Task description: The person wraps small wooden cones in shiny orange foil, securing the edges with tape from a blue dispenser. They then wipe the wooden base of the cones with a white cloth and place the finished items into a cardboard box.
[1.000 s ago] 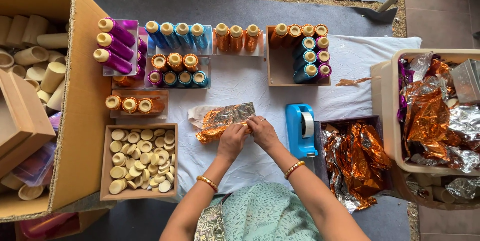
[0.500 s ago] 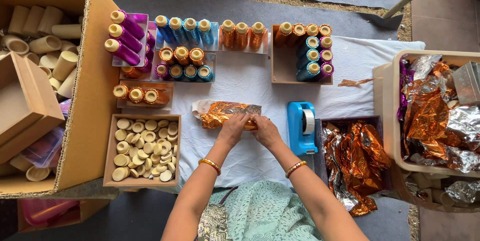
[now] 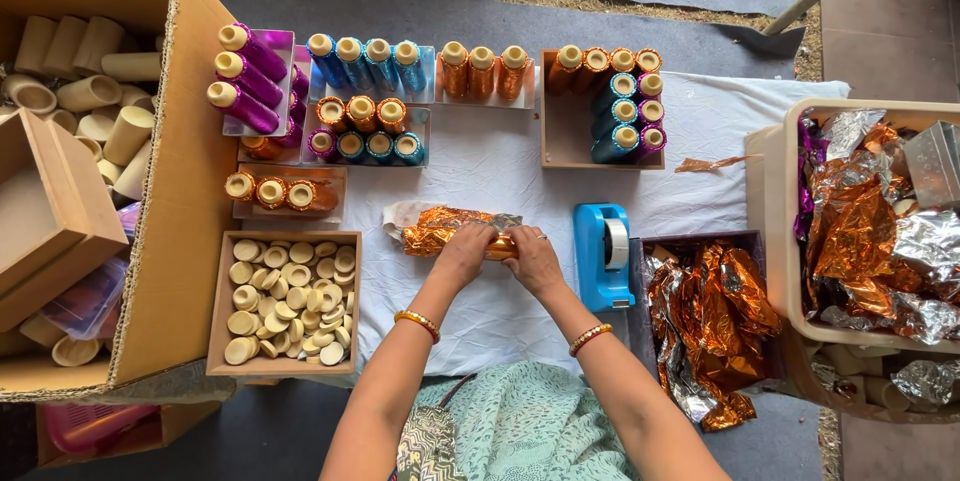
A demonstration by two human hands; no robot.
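Observation:
An orange foil-wrapped roll (image 3: 440,229) lies on its side on the white cloth (image 3: 500,161) in the middle. My left hand (image 3: 463,253) and my right hand (image 3: 533,256) both grip its right end, fingers curled over the foil. Each wrist carries a bangle. A bit of white paper sticks out at the roll's left end.
A blue tape dispenser (image 3: 603,256) stands just right of my hands. Trays of purple, blue and orange wrapped spools (image 3: 365,66) line the back. A wooden tray of cream caps (image 3: 285,301) sits left, a large cardboard box (image 3: 150,191) of cones further left, foil sheets (image 3: 715,311) and a bin (image 3: 790,231) right.
The hands have stayed on the roll while the foil has been drawn tighter around it. The camera view has shifted slightly.

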